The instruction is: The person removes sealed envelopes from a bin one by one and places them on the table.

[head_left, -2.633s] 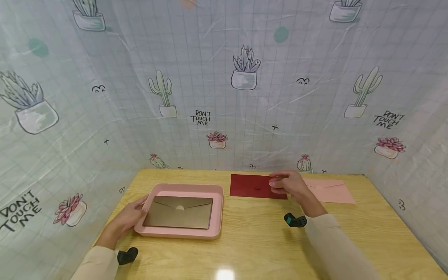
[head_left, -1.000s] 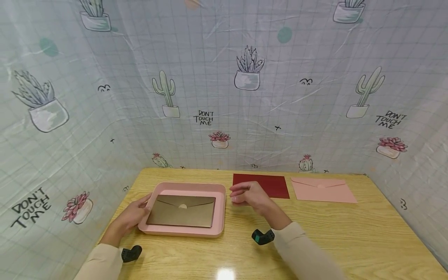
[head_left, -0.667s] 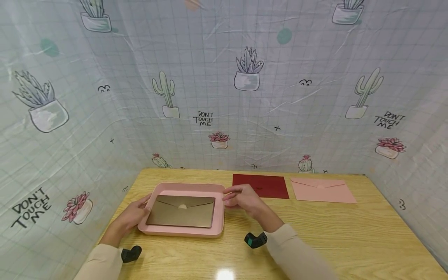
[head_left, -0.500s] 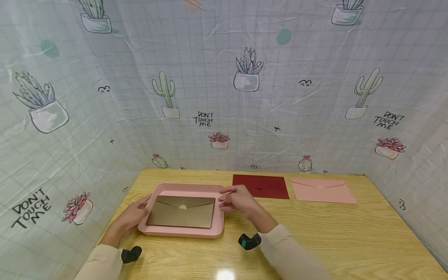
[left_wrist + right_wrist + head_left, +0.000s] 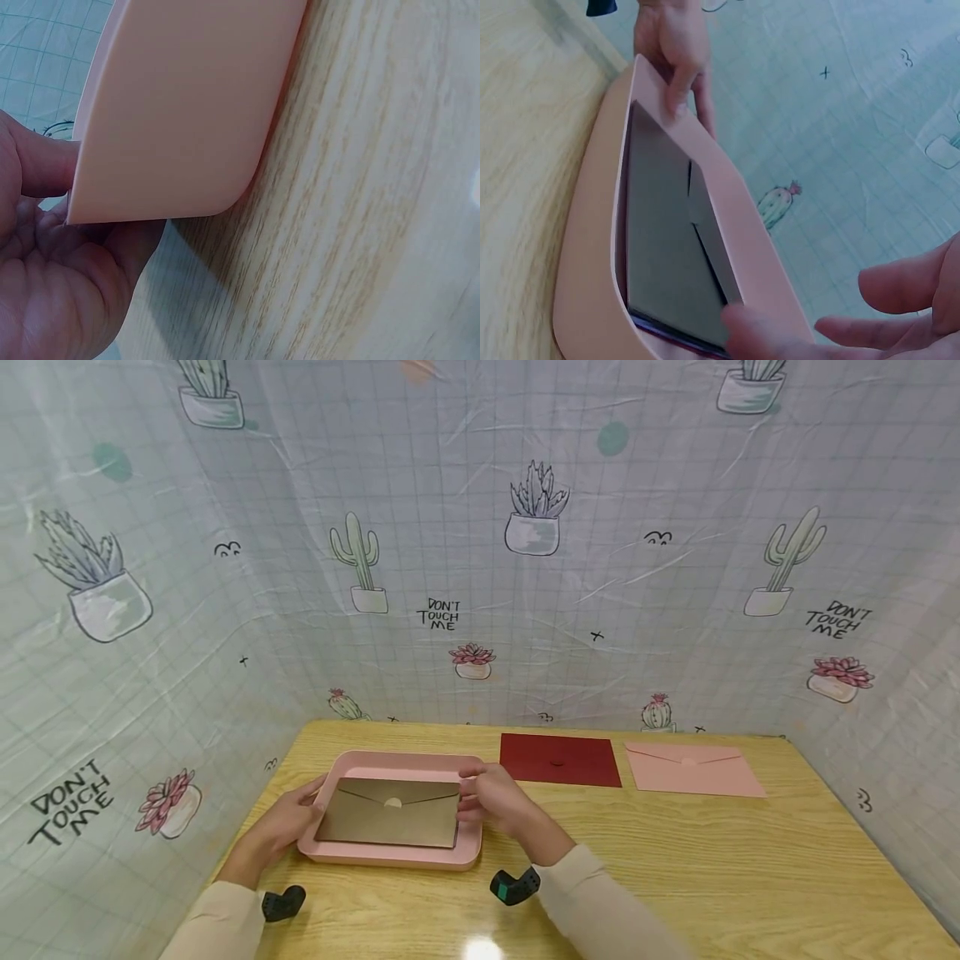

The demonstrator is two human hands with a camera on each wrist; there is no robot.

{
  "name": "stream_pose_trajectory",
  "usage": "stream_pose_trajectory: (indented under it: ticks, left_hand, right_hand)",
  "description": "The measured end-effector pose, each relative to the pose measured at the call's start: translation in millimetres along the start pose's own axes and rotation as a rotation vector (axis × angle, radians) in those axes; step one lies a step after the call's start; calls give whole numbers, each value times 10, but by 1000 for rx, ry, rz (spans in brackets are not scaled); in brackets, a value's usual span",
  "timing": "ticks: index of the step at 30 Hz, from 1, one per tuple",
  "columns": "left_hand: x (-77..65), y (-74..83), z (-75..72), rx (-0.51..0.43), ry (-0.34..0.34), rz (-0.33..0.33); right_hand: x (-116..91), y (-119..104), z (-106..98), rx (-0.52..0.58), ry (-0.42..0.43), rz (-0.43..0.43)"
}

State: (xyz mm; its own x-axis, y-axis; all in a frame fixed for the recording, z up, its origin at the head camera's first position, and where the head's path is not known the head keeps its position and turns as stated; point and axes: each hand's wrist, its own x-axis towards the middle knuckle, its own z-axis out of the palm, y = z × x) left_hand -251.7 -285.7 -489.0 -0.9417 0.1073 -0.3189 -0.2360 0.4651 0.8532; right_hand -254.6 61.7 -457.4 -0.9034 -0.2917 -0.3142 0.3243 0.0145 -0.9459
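My left hand [image 5: 281, 820] grips the left side of a pink tray [image 5: 390, 862]. In the left wrist view its thumb [image 5: 49, 161] lies over the rim, fingers against the outer wall. Inside the tray lies a gold envelope [image 5: 386, 827] with a round seal on its flap. Dark edges beneath it in the right wrist view suggest more envelopes stacked below. My right hand [image 5: 497, 797] hovers over the tray's right end, fingers loosely bent by the envelope's right edge. One fingertip [image 5: 742, 322] overlaps the envelope's corner in the right wrist view; whether it touches, I cannot tell.
A dark red envelope [image 5: 558, 758] lies at the back of the wooden table [image 5: 675, 877], with a pink envelope [image 5: 693, 770] to its right. Behind and at the sides hangs a cactus-print sheet [image 5: 465, 568]. Each wrist carries a black device.
My right hand has moved left from the red envelope, past the tray's right rim, to the gold envelope's edge, carrying nothing visible. My left hand keeps its grip on the tray.
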Motion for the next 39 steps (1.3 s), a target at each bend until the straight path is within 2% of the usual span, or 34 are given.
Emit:
stream_pose_trajectory:
  ticks: [6, 13, 21, 28, 39]
  left_hand:
    - [-9, 16, 10, -1, -1, 5]
    - [1, 19, 22, 2, -3, 5]
    - [-8, 29, 5, 3, -10, 6]
    - [-8, -8, -8, -15, -13, 5]
    - [17, -2, -2, -1, -4, -10]
  right_hand:
    - [-1, 6, 96, 54, 14, 8]
    - [1, 1, 195, 189, 59, 38]
    - [-4, -17, 169, 287, 73, 49]
    - [27, -14, 132, 371, 49, 72]
    - [33, -41, 98, 376, 21, 90]
